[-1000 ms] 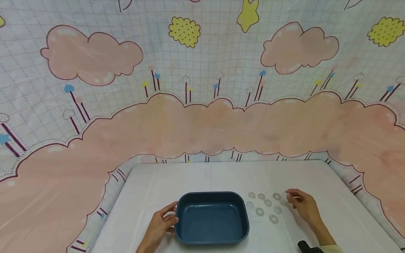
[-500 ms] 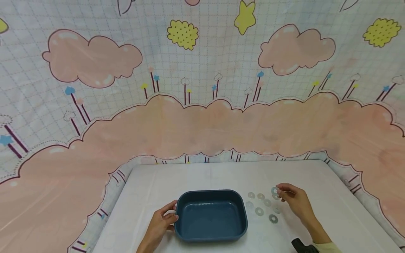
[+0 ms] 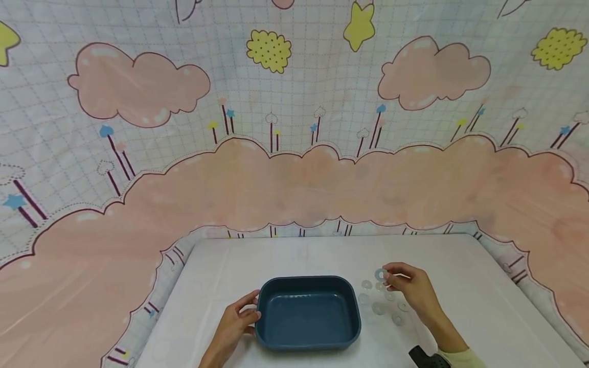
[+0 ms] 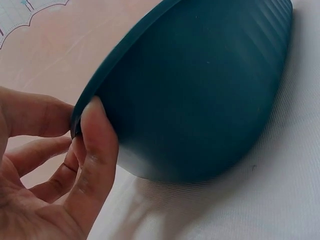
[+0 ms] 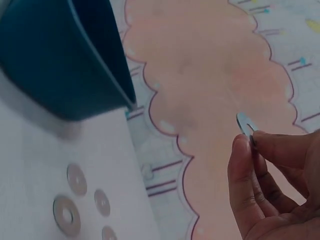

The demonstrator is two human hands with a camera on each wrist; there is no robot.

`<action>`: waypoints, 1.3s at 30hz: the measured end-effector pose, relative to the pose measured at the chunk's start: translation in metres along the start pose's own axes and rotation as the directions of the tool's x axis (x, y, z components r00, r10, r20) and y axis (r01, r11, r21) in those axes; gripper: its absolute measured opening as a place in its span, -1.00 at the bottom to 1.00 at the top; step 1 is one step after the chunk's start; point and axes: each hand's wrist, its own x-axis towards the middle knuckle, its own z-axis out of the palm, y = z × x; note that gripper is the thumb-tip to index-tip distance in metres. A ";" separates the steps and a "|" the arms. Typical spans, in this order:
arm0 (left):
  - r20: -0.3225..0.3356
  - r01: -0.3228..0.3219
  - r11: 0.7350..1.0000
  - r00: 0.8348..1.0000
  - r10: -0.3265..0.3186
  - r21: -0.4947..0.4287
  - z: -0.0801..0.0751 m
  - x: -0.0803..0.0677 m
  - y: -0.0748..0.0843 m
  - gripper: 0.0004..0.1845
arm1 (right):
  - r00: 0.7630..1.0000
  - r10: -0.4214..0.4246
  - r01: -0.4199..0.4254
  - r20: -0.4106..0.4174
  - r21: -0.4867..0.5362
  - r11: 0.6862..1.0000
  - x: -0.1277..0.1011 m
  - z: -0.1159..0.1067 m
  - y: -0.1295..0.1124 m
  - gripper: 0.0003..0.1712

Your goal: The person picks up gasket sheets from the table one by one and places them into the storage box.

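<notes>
From the head camera, your left hand (image 3: 234, 327) rested at the left rim of the dark blue tray (image 3: 307, 313), which sat on the white table (image 3: 478, 306), thumb and fingers curled onto its edge. Your right hand (image 3: 411, 291) was raised just to the right of the tray, pinching one washer (image 3: 380, 274) upright between thumb and fingertips. The loose washers (image 3: 378, 307) lay flat on the table under and beside that hand, between it and the tray. A cloth backdrop (image 3: 294, 153) with pink clouds hung behind the table.

From the left wrist, your thumb (image 4: 97, 150) pressed the tray (image 4: 200, 90) on its ribbed outer wall at the rim, with the other fingers (image 4: 35, 117) on the rim's far side, so the edge was clamped between them.

From the right wrist, your fingers (image 5: 245, 170) were closed together on the washer (image 5: 245, 123), which stood edge-up above the fingertips, clear of the table. Four more washers (image 5: 76, 178) lay flat below, near the tray (image 5: 55, 60).
</notes>
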 end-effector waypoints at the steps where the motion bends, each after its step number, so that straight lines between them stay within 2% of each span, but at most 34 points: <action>1: 0.000 0.001 1.000 1.000 -0.001 0.002 0.000 0.000 0.000 -0.33 | 1.000 0.003 -0.003 0.013 0.013 1.000 0.000 0.003 -0.003 -0.67; 15: 0.010 -0.003 1.000 1.000 0.003 0.008 -0.001 0.001 -0.001 -0.32 | 0.987 0.083 -0.101 0.135 0.136 0.986 0.006 0.048 -0.023 -0.67; 23: 0.005 0.006 1.000 1.000 -0.006 0.011 -0.002 0.002 -0.001 -0.32 | 0.979 0.054 -0.092 0.198 0.188 0.978 0.009 0.068 -0.028 -0.64; 39: 0.003 0.007 1.000 1.000 -0.007 0.005 -0.001 0.001 -0.001 -0.31 | 0.962 0.069 -0.138 0.265 0.251 0.958 0.010 0.110 -0.045 -0.65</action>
